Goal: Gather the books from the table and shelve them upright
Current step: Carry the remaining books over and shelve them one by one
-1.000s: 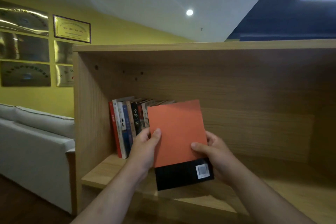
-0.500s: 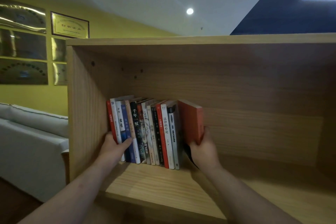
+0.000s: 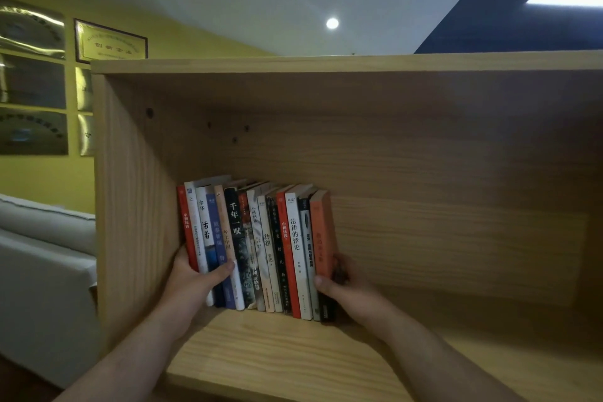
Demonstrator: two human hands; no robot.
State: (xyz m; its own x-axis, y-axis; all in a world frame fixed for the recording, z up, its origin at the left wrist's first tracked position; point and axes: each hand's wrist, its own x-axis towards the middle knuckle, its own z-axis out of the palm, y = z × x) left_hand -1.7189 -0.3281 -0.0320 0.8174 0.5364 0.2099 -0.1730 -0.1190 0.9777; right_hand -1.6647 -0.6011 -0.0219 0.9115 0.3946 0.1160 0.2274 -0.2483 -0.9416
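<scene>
A row of several books (image 3: 261, 245) stands upright at the left end of a wooden shelf compartment (image 3: 280, 349). The orange book (image 3: 321, 235) is the last one on the right, spine outward. My left hand (image 3: 195, 277) grips the left end of the row, thumb across the front of the spines and fingers behind the red book. My right hand (image 3: 346, 284) grips the right end, thumb on the spines by the orange book, fingers round its cover. The row leans slightly to the right.
The shelf's left wall (image 3: 130, 206) stands close beside the books. To the right of the row the shelf board runs on bare wood. A grey sofa (image 3: 42, 271) sits left of the shelf, under framed plaques (image 3: 111, 42) on a yellow wall.
The orange book, held flat-on in both hands a second ago, now stands as the last book in the row. Both hands have closed in on the row's two ends.
</scene>
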